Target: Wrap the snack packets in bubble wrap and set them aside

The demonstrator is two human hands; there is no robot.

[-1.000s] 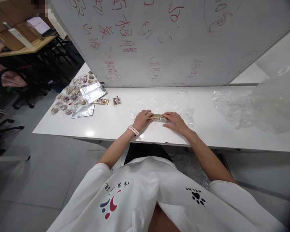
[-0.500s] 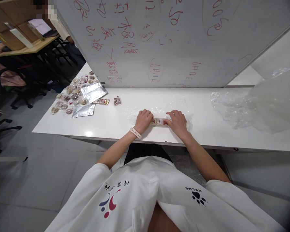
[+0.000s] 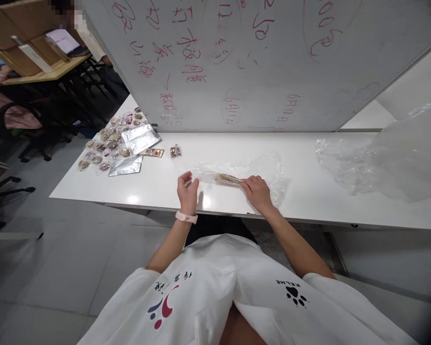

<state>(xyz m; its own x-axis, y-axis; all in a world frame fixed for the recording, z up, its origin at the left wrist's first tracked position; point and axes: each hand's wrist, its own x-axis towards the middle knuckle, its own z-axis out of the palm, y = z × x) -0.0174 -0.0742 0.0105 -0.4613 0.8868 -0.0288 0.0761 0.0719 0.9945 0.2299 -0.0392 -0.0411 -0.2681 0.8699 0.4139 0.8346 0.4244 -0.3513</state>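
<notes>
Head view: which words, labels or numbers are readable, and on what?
"KELME": white shirt, with paw logo.
"6月11日": whiteboard, red handwriting.
"6月12日": same whiteboard.
Other whiteboard writing: cut off or unclear.
Shirt's Chinese characters: too small to read surely.
Gold packet in right hand, red-and-gold sachet: print too blurred.

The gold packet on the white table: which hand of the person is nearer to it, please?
Right. The right hand holds the gold packet by its right end; the left hand is apart from it, beyond its left end.
</notes>
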